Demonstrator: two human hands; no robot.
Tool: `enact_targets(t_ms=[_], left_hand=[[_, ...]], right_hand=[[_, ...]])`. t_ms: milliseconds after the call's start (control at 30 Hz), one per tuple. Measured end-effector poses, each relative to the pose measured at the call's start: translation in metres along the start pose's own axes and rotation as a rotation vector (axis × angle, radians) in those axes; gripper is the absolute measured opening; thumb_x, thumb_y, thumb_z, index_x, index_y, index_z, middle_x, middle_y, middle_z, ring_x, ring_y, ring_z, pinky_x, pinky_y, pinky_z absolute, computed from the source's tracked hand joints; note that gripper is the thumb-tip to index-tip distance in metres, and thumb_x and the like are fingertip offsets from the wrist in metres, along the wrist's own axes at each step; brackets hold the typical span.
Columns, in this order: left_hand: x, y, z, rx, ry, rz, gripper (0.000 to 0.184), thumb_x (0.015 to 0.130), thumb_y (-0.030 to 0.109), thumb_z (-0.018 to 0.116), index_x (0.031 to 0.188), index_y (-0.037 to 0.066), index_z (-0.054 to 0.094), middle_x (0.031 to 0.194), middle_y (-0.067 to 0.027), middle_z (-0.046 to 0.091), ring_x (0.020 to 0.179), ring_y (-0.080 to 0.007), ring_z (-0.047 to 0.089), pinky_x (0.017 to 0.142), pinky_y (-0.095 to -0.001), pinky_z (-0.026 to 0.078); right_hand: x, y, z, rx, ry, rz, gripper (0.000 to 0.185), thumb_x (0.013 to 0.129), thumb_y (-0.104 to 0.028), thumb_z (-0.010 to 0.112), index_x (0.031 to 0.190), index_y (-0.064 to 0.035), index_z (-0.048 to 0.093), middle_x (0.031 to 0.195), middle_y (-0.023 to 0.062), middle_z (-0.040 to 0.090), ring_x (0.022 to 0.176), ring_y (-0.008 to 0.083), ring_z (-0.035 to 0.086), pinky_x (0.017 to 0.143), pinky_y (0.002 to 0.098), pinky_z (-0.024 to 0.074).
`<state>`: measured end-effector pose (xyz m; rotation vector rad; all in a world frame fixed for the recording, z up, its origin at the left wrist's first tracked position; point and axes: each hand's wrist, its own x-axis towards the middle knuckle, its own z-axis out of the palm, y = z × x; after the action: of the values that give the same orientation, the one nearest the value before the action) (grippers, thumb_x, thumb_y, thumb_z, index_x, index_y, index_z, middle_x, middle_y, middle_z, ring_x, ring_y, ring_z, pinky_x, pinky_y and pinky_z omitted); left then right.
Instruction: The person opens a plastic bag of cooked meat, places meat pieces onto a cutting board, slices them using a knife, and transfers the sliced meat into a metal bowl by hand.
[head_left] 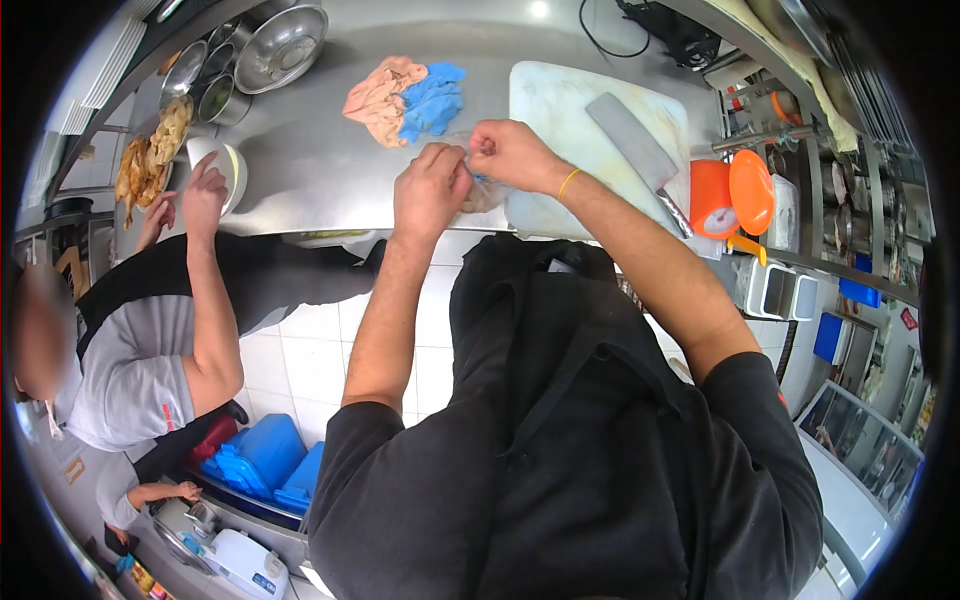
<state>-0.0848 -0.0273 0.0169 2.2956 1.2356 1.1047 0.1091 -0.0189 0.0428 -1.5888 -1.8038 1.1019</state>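
Close together over the front of the steel table, my two hands work at a clear plastic bag (484, 198) that holds something brownish I cannot make out. My left hand (432, 190) is closed at the bag's left side, fingers curled. With fingers pinched, my right hand (514, 157) grips the bag's top from the right. The bag rests beside the left edge of a white cutting board (545, 95). A cleaver (632, 140) lies on that board, its handle toward the front right. Behind my hands are a peach cloth (385, 100) and a blue cloth (433, 98).
An orange kitchen scale (712, 198) stands right of the board. To the left, a co-worker's hand (205, 190) is over a white bowl (232, 178), near cooked chickens (145, 165). Metal bowls (282, 48) sit at the back left. Blue bins (262, 455) are behind the co-worker.
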Motion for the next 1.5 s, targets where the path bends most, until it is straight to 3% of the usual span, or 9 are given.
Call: enact_targets(t_ms=[400, 467, 500, 800, 900, 1033, 1200, 1333, 1500], left_hand=[[-0.009, -0.004, 0.032, -0.143, 0.194, -0.126, 0.016, 0.086, -0.004, 0.074, 0.101, 0.003, 0.072, 0.092, -0.0111, 0.069, 0.073, -0.0216, 0.071, 0.066, -0.0315, 0.06], [-0.008, 0.002, 0.025, -0.111, 0.176, -0.035, 0.018, 0.087, -0.004, 0.074, 0.104, 0.002, 0.073, 0.092, -0.0109, 0.068, 0.074, -0.0214, 0.072, 0.068, -0.0321, 0.059], [-0.009, 0.006, 0.018, -0.068, 0.105, -0.034, 0.021, 0.085, 0.002, 0.075, 0.106, 0.005, 0.074, 0.098, -0.0127, 0.071, 0.093, -0.0316, 0.072, 0.077, -0.0409, 0.06], [0.002, 0.001, 0.004, 0.013, -0.057, 0.068, 0.018, 0.085, 0.002, 0.075, 0.103, 0.005, 0.074, 0.1, -0.0104, 0.073, 0.083, -0.0291, 0.073, 0.075, -0.0385, 0.06], [0.0, 0.001, 0.01, -0.042, 0.017, -0.036, 0.013, 0.089, 0.0, 0.072, 0.101, 0.004, 0.073, 0.099, -0.0079, 0.074, 0.079, -0.0226, 0.073, 0.071, -0.0343, 0.06], [-0.019, -0.016, 0.029, -0.763, 0.089, -0.485, 0.009, 0.101, 0.005, 0.065, 0.11, 0.003, 0.065, 0.093, -0.008, 0.072, 0.076, -0.014, 0.069, 0.071, -0.0293, 0.058], [-0.011, -0.008, 0.014, -1.011, 0.084, -0.623, 0.006, 0.107, 0.006, 0.054, 0.11, 0.006, 0.049, 0.099, -0.0105, 0.07, 0.077, -0.0144, 0.065, 0.076, -0.0305, 0.057], [0.001, -0.019, 0.001, -0.909, 0.093, -0.409, 0.006, 0.108, 0.003, 0.053, 0.11, 0.006, 0.048, 0.113, -0.0137, 0.067, 0.096, -0.0178, 0.067, 0.09, -0.0334, 0.055], [0.027, 0.007, -0.017, -1.037, 0.005, -0.329, 0.012, 0.105, 0.0, 0.054, 0.116, 0.004, 0.054, 0.12, -0.0158, 0.067, 0.107, -0.0242, 0.069, 0.103, -0.0393, 0.052]], right_hand=[[0.005, 0.003, 0.008, 0.035, 0.06, 0.231, 0.032, 0.079, -0.032, 0.076, 0.089, -0.0021, 0.075, 0.091, 0.02, 0.076, 0.085, 0.0358, 0.073, 0.079, 0.0441, 0.0579], [0.007, 0.004, 0.002, 0.061, 0.018, 0.285, 0.03, 0.08, -0.029, 0.077, 0.087, -0.0002, 0.075, 0.085, 0.0163, 0.074, 0.079, 0.0266, 0.069, 0.073, 0.0406, 0.0557], [0.009, 0.005, 0.0, 0.072, -0.002, 0.31, 0.029, 0.08, -0.027, 0.077, 0.086, 0.0008, 0.075, 0.081, 0.0145, 0.072, 0.076, 0.022, 0.067, 0.07, 0.0389, 0.0547], [0.007, 0.004, 0.006, 0.087, -0.017, 0.238, 0.028, 0.077, -0.025, 0.075, 0.077, 0.0022, 0.072, 0.07, 0.0179, 0.068, 0.067, 0.0274, 0.061, 0.066, 0.0437, 0.0512], [0.004, 0.01, 0.008, -0.137, 0.057, 0.2, 0.029, 0.075, -0.028, 0.077, 0.084, -0.0005, 0.073, 0.079, 0.0203, 0.072, 0.074, 0.034, 0.069, 0.073, 0.0418, 0.0558], [-0.006, 0.007, -0.004, -0.166, 0.005, 0.205, 0.029, 0.08, -0.027, 0.077, 0.094, -0.0022, 0.074, 0.088, 0.0179, 0.075, 0.083, 0.0322, 0.073, 0.079, 0.0396, 0.0583], [-0.025, 0.042, -0.008, 0.287, 0.164, -0.028, 0.023, 0.09, -0.023, 0.073, 0.105, -0.0054, 0.073, 0.096, 0.0145, 0.077, 0.088, 0.0315, 0.075, 0.083, 0.0427, 0.0587], [-0.098, 0.083, -0.062, -0.444, 0.514, 0.004, 0.035, 0.093, -0.019, 0.074, 0.123, -0.0025, 0.067, 0.123, 0.0182, 0.07, 0.103, 0.0329, 0.069, 0.096, 0.0447, 0.0552], [-0.196, 0.148, -0.084, -0.969, 0.665, 0.508, 0.046, 0.091, -0.017, 0.068, 0.135, -0.0053, 0.06, 0.128, 0.0199, 0.066, 0.114, 0.0392, 0.064, 0.101, 0.0482, 0.0507]])
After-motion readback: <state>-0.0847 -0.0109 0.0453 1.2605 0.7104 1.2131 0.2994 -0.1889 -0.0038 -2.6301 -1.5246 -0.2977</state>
